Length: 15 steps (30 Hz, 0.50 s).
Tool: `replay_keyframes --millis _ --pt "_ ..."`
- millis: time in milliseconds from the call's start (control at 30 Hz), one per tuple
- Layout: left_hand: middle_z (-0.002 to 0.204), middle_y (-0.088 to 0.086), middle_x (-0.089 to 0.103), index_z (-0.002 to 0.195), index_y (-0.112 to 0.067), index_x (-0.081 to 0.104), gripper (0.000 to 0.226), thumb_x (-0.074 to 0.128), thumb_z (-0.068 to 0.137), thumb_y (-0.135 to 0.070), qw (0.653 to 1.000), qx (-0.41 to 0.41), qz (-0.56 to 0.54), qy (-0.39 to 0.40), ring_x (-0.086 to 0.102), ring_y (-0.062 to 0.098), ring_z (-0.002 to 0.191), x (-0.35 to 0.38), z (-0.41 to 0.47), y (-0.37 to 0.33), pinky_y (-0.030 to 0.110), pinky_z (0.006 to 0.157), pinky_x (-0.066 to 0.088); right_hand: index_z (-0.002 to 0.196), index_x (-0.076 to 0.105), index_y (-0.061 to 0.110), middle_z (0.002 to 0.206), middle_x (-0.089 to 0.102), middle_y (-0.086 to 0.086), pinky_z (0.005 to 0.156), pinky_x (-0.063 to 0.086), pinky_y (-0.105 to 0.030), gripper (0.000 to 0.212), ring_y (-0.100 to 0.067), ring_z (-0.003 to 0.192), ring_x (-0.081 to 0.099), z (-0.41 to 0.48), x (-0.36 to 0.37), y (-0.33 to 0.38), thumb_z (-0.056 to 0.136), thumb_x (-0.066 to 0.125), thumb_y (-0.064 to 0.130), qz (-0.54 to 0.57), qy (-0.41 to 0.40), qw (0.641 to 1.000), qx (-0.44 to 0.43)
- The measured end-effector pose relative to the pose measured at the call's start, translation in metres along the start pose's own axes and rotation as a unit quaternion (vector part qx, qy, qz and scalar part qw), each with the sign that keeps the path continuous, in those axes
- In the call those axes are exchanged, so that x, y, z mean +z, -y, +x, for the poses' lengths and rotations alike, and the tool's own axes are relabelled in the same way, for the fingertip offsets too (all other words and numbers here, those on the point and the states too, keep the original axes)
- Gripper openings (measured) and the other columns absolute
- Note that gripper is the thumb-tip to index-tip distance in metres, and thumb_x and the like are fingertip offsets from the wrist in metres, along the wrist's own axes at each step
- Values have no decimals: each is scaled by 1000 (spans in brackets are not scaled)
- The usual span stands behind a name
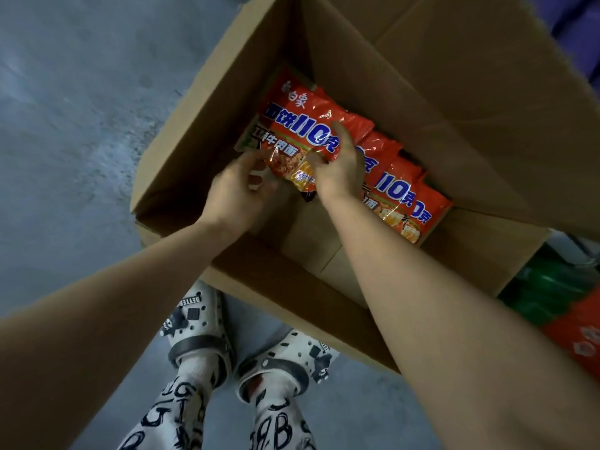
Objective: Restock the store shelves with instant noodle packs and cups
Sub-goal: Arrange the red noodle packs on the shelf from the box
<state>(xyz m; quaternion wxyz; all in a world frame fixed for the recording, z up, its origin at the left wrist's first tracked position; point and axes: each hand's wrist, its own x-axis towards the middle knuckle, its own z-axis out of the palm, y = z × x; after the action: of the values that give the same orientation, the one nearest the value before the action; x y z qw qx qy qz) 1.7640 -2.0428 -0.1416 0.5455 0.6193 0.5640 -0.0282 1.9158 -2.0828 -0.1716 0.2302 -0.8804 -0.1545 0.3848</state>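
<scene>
While two hands (341, 177) grip one, noodle packs (394, 181) line the cardboard box (422, 92).

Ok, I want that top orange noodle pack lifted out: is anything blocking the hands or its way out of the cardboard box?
Nothing visible does. The left hand and right hand already hold the top orange plastic noodle pack, and the flaps of the brown cardboard box stand open.
</scene>
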Motion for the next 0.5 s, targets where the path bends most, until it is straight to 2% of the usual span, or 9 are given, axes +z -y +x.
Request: replay_keyframes --millis 67,167,267,367,500 --pt "132 -2 56 141 -27 46 50 63 94 -26 1000 -4 1 -6 55 10 113 2 3 5 27 91 46 145 44 35 145 41 -8 102 49 -45 66 -31 134 46 6 7 2 88 74 20 36 -4 999 5" --pt "132 -3 57 139 -31 47 49 65 94 -25 1000 -6 -4 -8 56 13 115 1 4 11 33 96 49 141 48 36 145 45 -4 99 48 -36 67 -27 134 46 12 11 8 85 75 11 120 18 993 7" --pt "133 -2 57 140 -29 47 50 65 93 -25 1000 1 7 -7 57 13 116 -3 2 15 36 97 51 134 53 40 141 52 -1 94 56 -45 65 -25 127 53 11 5 6 85 74 3 186 41 981 18" --pt "133 1 57 139 -28 48 49 65 93 -24 999 19 24 -14 57 14 118 -10 -3 13 36 97 51 127 57 43 131 56 0 81 61 -44 65 -22 115 61 -2 -14 -3 83 73 -2 231 79 968 50" --pt "135 3 51 138 -31 49 49 64 92 -25 998 30 48 -10 53 20 122 -15 -11 -1 43 101 48 128 56 44 127 56 1 75 62 -34 64 -19 110 63 -28 -54 -19 84 72 0 242 163 951 100"
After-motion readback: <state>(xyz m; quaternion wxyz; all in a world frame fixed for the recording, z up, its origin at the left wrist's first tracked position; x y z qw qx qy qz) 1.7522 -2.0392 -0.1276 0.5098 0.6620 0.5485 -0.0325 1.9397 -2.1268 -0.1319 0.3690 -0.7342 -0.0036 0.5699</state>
